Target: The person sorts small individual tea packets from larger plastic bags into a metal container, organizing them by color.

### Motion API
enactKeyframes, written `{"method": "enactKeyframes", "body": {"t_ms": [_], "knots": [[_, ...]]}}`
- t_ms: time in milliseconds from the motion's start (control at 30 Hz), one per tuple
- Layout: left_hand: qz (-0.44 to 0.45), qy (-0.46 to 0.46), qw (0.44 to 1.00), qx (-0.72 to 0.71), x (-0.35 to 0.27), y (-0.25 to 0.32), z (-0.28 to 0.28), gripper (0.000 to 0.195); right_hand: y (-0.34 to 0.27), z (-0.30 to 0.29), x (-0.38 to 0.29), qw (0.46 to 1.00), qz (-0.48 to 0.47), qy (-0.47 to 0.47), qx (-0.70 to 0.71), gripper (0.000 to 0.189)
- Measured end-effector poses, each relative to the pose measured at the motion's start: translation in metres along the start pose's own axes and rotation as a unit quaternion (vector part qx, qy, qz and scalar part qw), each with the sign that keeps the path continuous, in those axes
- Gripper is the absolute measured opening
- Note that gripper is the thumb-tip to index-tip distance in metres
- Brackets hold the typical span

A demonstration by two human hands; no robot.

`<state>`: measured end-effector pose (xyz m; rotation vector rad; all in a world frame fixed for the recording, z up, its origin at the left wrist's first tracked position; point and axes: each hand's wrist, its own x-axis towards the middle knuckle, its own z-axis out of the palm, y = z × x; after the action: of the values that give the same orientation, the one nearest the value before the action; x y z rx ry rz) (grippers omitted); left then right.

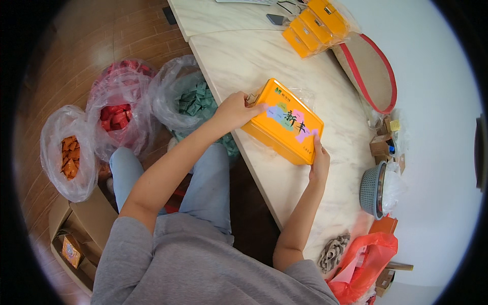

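A yellow-orange box (282,124) with a printed, coloured lid bearing writing sits tilted at or just above the marble-patterned table (259,65). My left hand (238,110) grips its left end, thumb on the lid and fingers around the side. At the opposite end my right hand (320,158) holds the corner, its thumb on the lid's edge. Some clear plastic wrap (304,95) shows behind the box. Whether the box's underside touches the tabletop is hidden.
Open plastic bags hold green packets (194,101), red packets (115,117) and orange packets (70,156) on the floor. A cardboard carton (91,217) stands below them. Wrapped yellow boxes (316,26), a beige basket (371,72), a grey colander (368,190) and a red bag (377,244) line the table.
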<state>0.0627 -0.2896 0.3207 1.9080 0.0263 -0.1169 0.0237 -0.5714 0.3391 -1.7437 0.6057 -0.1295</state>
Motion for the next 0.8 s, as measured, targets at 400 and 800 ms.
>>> {"method": "enactKeyframes", "body": {"t_ms": [400,800], "knots": [[0.117,0.119,0.986,-0.003,-0.014,0.01,0.036,0.049,0.004,0.015,-0.018,0.976,-0.161,0.057,-0.132,0.04],[0.104,0.062,0.983,-0.136,0.001,-0.007,0.037,0.055,0.001,0.01,-0.016,0.994,-0.065,0.023,-0.09,0.045]]}}
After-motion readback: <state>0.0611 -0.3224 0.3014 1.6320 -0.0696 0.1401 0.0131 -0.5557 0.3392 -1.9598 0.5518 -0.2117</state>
